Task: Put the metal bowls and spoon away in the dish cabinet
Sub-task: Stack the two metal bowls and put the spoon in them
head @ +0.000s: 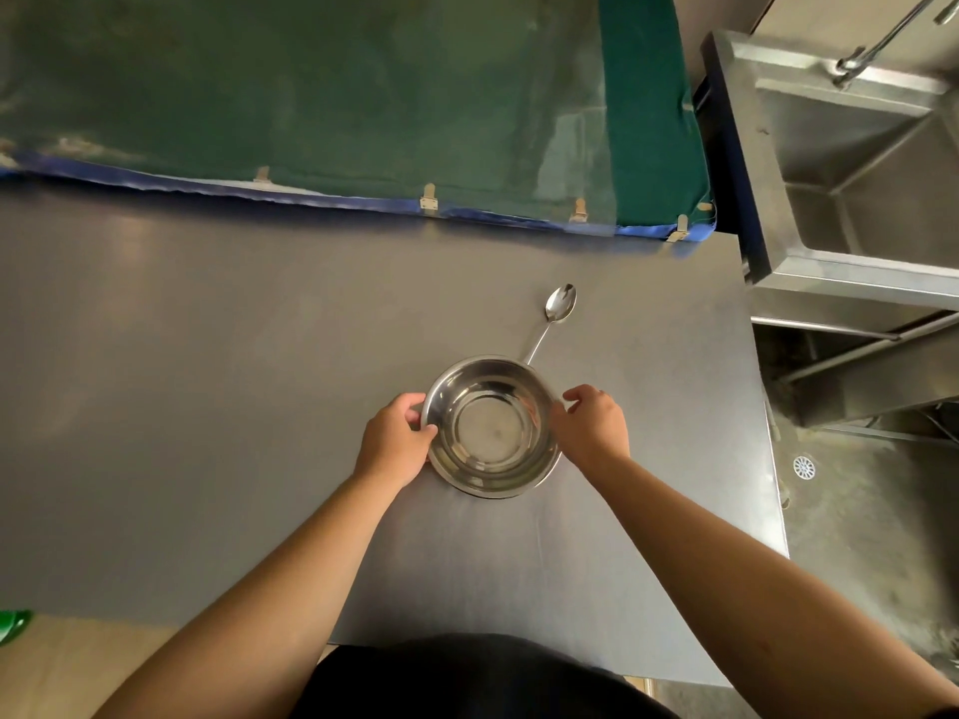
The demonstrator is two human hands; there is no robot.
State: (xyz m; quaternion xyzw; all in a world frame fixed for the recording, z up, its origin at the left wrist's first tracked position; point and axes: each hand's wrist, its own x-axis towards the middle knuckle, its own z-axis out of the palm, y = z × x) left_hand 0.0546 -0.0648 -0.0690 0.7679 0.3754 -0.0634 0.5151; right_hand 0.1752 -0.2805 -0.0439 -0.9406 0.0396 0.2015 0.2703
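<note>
A round metal bowl (490, 425) sits on the grey table (207, 407), right of its middle; a second rim shows under its near edge, so it looks like stacked bowls. My left hand (397, 441) grips the bowl's left rim, thumb over the edge. Against the right rim rests my right hand (597, 422), fingers curled around the side. A metal spoon (552, 316) lies just beyond the bowl, its scoop pointing away and its handle end hidden behind the far rim.
A green board with a blue edge and small metal clips (363, 106) stands along the table's far side. A steel sink unit (856, 163) stands to the right, with a floor drain (804, 467) below. A green object (13, 625) shows at the lower left.
</note>
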